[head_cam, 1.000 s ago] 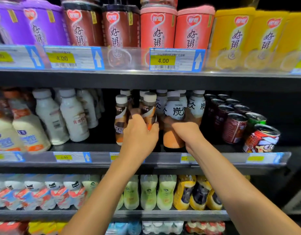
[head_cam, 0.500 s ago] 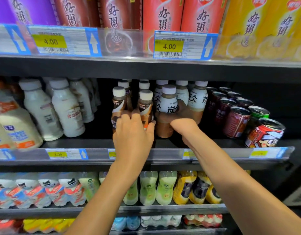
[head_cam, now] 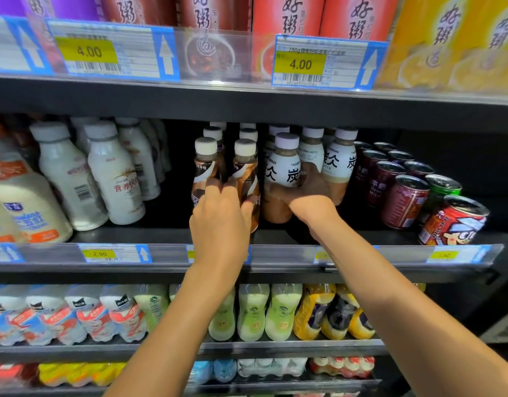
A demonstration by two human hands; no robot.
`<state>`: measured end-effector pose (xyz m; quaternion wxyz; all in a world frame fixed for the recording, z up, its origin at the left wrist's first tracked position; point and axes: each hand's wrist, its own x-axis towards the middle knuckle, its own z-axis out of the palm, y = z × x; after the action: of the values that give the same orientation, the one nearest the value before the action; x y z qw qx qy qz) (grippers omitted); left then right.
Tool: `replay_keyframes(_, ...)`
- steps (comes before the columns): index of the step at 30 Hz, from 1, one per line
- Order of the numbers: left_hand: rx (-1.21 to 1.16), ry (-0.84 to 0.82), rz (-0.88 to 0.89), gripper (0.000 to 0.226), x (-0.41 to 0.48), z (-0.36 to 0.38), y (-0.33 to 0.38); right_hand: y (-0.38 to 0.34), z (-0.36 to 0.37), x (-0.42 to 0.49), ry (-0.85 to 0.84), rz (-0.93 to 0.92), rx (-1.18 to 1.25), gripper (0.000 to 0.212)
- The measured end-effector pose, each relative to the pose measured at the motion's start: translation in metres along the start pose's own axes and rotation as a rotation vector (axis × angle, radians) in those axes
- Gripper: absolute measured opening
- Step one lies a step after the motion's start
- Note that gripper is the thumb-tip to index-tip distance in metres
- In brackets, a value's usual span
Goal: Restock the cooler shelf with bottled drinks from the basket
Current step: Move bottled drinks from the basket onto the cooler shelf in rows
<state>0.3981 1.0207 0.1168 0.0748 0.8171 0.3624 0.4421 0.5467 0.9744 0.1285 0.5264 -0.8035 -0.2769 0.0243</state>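
Note:
Both my hands reach into the cooler's middle shelf (head_cam: pixel 275 253). My left hand (head_cam: pixel 221 216) lies against the two front brown coffee bottles (head_cam: pixel 204 167), its fingers curled over their lower halves. My right hand (head_cam: pixel 307 196) grips the front white-labelled milk tea bottle (head_cam: pixel 282 167), thumb and fingers wrapped round its waist. More bottles of both kinds stand in rows behind. The basket is out of view.
White milk bottles (head_cam: pixel 112 179) fill the shelf's left; dark red cans (head_cam: pixel 401 202) and a red cartoon can (head_cam: pixel 453 222) stand on the right. Porridge cups (head_cam: pixel 287 21) sit on the shelf above. Green and yellow bottles (head_cam: pixel 284 310) line the shelf below.
My right hand has pushed the white-labelled bottle further back onto the shelf. My left hand stays on the brown bottles. The view has moved closer and tilted down.

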Motion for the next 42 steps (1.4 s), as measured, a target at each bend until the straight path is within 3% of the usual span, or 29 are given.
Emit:
replay_keyframes(13, -0.026, 0.015, 0.103, 0.035, 0.000, 0.012, -0.022, 0.003, -0.001, 0.001, 0.055, -0.027, -0.008, 0.074)
replay_keyframes(25, -0.058, 0.013, 0.080, 0.035, 0.004, 0.017, -0.021, -0.002, 0.000, -0.006, 0.052, -0.001, -0.036, 0.074)
replay_keyframes(31, -0.143, -0.022, 0.023, 0.029, 0.001, -0.001, -0.017, -0.010, -0.014, -0.021, -0.034, 0.029, -0.065, 0.075)
replay_keyframes(33, -0.228, 0.011, 0.129, 0.025, -0.004, -0.012, -0.016, -0.014, -0.025, -0.038, -0.045, -0.004, -0.116, 0.050)
replay_keyframes(35, -0.296, 0.016, 0.271, 0.022, -0.011, -0.023, -0.006, -0.015, -0.040, -0.064, 0.006, -0.104, -0.323, 0.028)
replay_keyframes(38, -0.273, -0.152, 0.412, 0.027, -0.023, -0.030, 0.017, -0.018, -0.068, -0.108, 0.046, -0.244, -0.666, 0.034)
replay_keyframes(42, -0.352, -0.391, 0.740, 0.030, -0.054, -0.020, 0.057, -0.005, -0.124, -0.169, -0.084, 0.111, -1.016, 0.024)
